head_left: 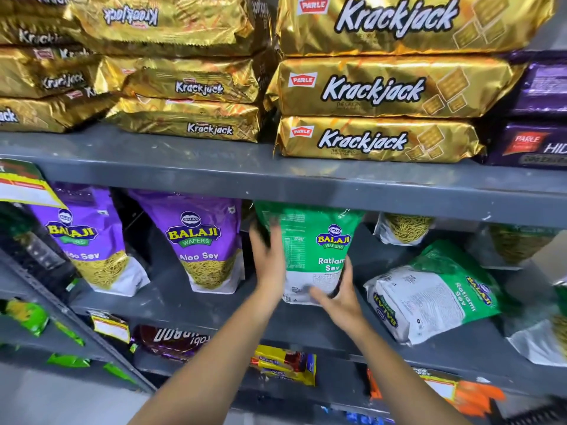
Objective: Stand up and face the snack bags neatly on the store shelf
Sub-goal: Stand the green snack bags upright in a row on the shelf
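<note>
A green Ratlami Sev bag [319, 240] stands upright on the grey middle shelf [214, 305], label facing out. My left hand [267, 256] presses flat against its left side. My right hand [337, 299] grips its lower right corner. Left of it two purple Aloo Sev bags [205, 243] [89, 240] stand upright. To the right, another green Ratlami Sev bag [435, 292] lies flat on its back. Behind it, a sev bag [405, 230] leans at the back of the shelf.
Gold Krackjack packs [377, 90] are stacked on the shelf above, with purple Parle packs [534, 142] at the right. More sev bags [521, 246] lie at the far right. Below, a lower shelf holds small packets [285, 363]. A yellow price tag [24, 185] hangs at the left.
</note>
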`<state>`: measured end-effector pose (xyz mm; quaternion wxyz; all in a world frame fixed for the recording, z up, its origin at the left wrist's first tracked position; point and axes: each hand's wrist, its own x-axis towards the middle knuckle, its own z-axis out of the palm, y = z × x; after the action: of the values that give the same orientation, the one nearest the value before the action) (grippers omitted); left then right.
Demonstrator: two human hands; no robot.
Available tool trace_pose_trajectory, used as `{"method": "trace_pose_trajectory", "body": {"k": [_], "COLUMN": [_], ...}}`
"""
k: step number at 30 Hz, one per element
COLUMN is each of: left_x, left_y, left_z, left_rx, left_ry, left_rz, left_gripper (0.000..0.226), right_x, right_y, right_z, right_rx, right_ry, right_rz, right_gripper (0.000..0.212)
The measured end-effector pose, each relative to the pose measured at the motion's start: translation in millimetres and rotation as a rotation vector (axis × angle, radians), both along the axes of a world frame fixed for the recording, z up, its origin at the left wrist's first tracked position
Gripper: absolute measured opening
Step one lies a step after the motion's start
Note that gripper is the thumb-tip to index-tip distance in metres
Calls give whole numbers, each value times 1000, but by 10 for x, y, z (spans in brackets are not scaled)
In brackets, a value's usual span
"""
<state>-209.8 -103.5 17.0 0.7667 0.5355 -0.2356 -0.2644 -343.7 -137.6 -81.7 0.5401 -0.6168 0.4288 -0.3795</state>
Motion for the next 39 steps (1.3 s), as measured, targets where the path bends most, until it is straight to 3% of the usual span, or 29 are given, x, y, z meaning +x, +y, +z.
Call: {"method": "trace_pose_trajectory", "body": {"k": [4,6,8,14,19,22,25,28,31,34,35,39], "left_x": [-451,-572,-561,-173,46,-120,-466,-782,-921,-812,-749,-294], "left_y": [375,383,295,-142,-317,-136,230,470,522,428,394,106], "left_z": [-645,-827,-869,-880,-1023,-1020,-1118,-1165,-1107,-1067,-1014,-991], "left_rx": [139,202,198,201,257,244,164,141,116,140,152,158], "left_ry": [112,169,213,248,285,196,28,103,185,153,141,153], "left_rz": [173,120,83,-82,-228,56,282,153,-6,-90,-110,-174], "left_gripper": [38,36,34,38,62,45,48,34,44,101,108,79], "right_x": [-70,-68,-52,-135,-115,-82,76,273,347,369,360,300], "right_y": [-75,-102,-106,128,237,7,-441,-747,-650,-526,-493,-294], "right_z": [76,171,177,-105,-213,-84,199,421,425,262,224,29], "right_rx": [223,269,247,41,8,21,134,263,433,446,431,318], "right_ry": [-278,-306,-248,-67,-15,-79,-177,-286,-260,-232,-217,-179], "right_rz": [-141,-139,-182,-183,-173,-262,-345,-207,-17,-76,-115,-175], "right_gripper": [84,63,46,27,44,35,31,24,34,39,42,62]}}
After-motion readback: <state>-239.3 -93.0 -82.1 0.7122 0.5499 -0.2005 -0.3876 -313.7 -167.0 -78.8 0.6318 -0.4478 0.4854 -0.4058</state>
